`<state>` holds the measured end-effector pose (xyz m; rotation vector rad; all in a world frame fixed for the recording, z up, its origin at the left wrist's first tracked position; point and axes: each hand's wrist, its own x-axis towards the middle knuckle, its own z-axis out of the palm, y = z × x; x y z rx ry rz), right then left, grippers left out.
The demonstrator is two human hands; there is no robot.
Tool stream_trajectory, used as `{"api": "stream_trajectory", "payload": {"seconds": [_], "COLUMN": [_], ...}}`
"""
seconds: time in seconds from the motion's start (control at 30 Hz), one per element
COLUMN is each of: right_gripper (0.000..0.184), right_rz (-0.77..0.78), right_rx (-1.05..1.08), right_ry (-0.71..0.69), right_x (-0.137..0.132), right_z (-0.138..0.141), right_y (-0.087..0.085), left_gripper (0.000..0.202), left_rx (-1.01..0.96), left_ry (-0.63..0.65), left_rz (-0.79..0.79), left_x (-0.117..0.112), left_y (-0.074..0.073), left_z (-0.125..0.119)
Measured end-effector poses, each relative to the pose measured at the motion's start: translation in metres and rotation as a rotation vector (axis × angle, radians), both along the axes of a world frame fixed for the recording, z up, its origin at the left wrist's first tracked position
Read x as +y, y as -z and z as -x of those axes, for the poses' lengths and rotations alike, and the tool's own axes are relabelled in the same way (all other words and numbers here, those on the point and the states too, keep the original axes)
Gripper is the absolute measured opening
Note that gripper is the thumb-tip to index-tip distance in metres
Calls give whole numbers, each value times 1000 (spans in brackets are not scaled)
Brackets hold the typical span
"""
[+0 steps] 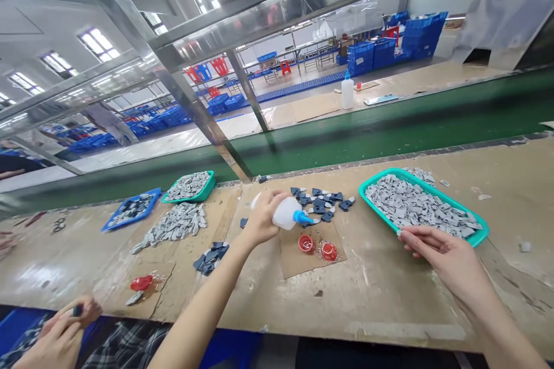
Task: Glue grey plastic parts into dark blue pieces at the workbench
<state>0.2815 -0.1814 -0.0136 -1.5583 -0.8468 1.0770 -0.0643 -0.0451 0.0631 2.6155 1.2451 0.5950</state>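
**White squeeze bottle in the left hand, near two red cups**

In the left hand [262,216], with fingers curled around the body: a white squeeze bottle [285,213], tilted, with its blue nozzle [302,217] pointing rightward, just beyond two red cups [306,244] on a cardboard sheet [294,267]. In the right hand [445,253], at the near edge of the right green basket [483,237]: a small grey piece [399,233], pinched between thumb and forefinger.

About handling: probably light, with a soft wall, easy to press too much; maybe slippery if wet. Better to hold around the middle of the body, away from the nozzle. For the grey piece, seemingly light and stiff, better to grip by the edges.

By count: two squeeze bottles, one in hand and one standing across the green belt [320,144]; two green baskets; one blue tray [152,203]; at left, two hands of another person [58,328]. Dark pieces [320,205]: too overlapped for exact counting.
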Motion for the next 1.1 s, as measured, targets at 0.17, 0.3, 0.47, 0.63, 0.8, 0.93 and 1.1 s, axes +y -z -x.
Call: {"api": "stream_trajectory", "payload": {"seconds": [0.17, 0.3, 0.47, 0.63, 0.8, 0.93, 1.1], "right_gripper": [38, 39, 38, 37, 37, 37, 35], "right_rz": [-14, -33, -40, -43, -54, -37, -8], "right_rx": [-3, -9, 18, 36, 38, 81, 94], "right_ry": [39, 54, 0, -61, -117, -136, -161], "right_x": [1, 2, 3, 5, 7, 9, 11], "right_z": [-6, -4, 12, 27, 35, 44, 55], "right_y": [1, -10, -21, -20, -18, -18, -15], "left_gripper": [75, 76, 74, 72, 72, 69, 65], "left_rx": [-291, -487, -656, -789, -838, -816, -668], "left_ry": [-259, -531, -705, -681, -658, -639, -635], "left_rz": [24, 16, 49, 112, 124, 115, 51], "left_x": [41, 79, 104, 109, 104, 94, 88], "left_y": [9, 15, 25, 36, 41, 44, 39], "left_z": [30, 60, 86, 98, 102, 104, 113]}}
